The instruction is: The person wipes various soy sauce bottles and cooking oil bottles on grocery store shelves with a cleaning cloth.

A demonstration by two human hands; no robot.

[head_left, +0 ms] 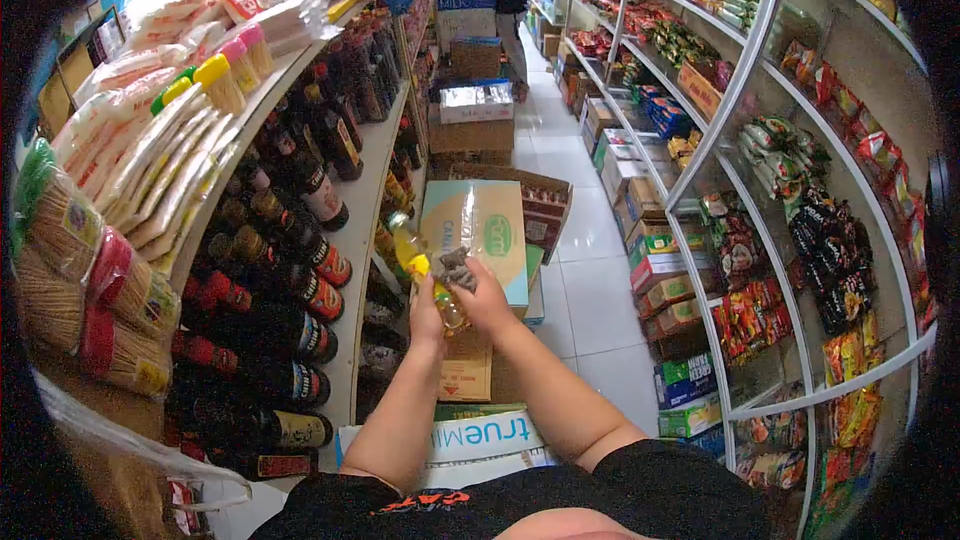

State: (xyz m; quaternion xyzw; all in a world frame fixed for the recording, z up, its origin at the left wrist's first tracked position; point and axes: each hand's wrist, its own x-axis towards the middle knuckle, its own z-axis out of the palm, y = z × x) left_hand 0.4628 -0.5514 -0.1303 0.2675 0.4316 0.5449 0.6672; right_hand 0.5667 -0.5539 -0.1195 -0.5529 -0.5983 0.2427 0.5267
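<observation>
In front of me my left hand [428, 318] is closed around a clear bottle of yellow cooking oil [405, 240], held tilted over the boxes. My right hand [486, 298] grips a grey cloth [456, 268], which is against or just beside the bottle. Fingers of both hands partly hide the bottle's middle. Beneath them stands a light brown and blue carton [490, 215] with a green logo. A smaller orange-brown box [466, 368] sits nearer to me.
At left, a shelf [345, 225] holds dark sauce bottles [322, 195], with packs of wooden sticks [60, 230] on top. Glass-fronted shelves [700, 175] of snack packets line the right. A white tiled aisle [590, 285] runs between; a person [510, 0] stands far ahead near stacked cartons [475, 105].
</observation>
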